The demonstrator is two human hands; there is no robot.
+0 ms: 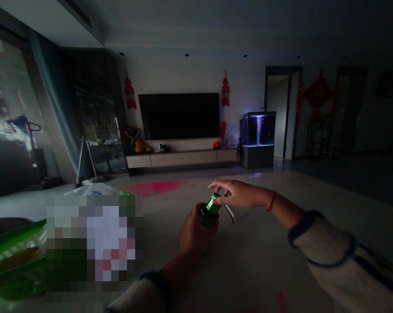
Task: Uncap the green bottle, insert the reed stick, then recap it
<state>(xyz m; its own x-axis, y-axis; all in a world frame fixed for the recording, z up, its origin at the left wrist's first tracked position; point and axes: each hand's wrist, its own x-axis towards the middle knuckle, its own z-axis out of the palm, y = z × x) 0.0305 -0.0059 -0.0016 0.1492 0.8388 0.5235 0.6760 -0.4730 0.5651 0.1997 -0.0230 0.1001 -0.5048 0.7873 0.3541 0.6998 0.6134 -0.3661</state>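
Observation:
A small round dark green bottle (pixel 207 217) with a shiny green cap (pixel 212 202) is held tilted above the pale surface, its top leaning to the right. Wrapped around the bottle's body is my left hand (pixel 194 234). My right hand (pixel 237 194) comes from the right, its thumb and fingers closed about the cap, some fingertips sticking out beyond it. A thin white strip with a dark edge (pixel 230 213) shows just below my right hand; whether it lies on the surface I cannot tell.
On the left stands a green plastic basket (pixel 17 271) beside a pixelated patch and clear plastic wrapping (pixel 92 188). A pink stain (pixel 157 187) marks the pale surface (pixel 264 243). Farther back are a television (pixel 180 116), a low cabinet (pixel 183 159) and a lit fish tank (pixel 258 130).

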